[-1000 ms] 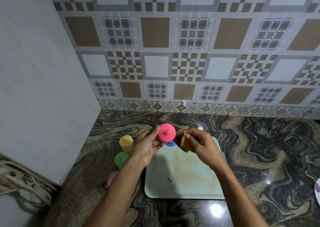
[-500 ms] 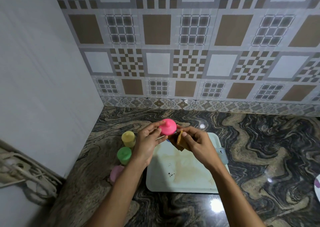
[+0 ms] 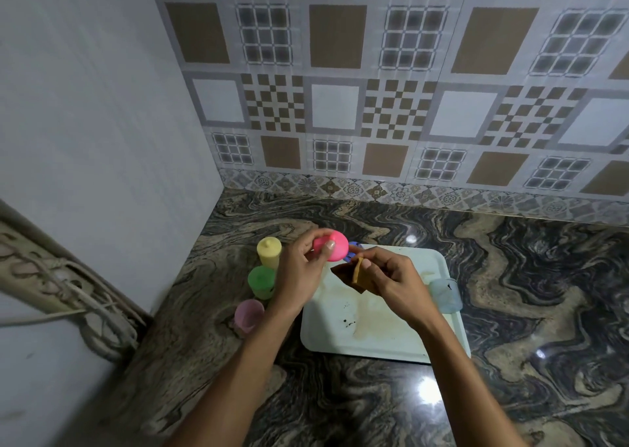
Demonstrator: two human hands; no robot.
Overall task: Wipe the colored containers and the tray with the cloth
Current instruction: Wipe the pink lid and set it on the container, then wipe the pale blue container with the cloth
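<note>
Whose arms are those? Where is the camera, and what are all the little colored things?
Those are a person's two bare arms, not a machine. The camera sits on the person's head and looks down, so you see what they see. The left hand holds a bright pink container up in the air. The right hand pinches a brown cloth beside it, for wiping. Below lies a pale, stained tray on a dark swirly stone counter. Left of the tray stand a yellow container, a green container and a pale pink container. A light blue container sits at the tray's right edge.
</note>
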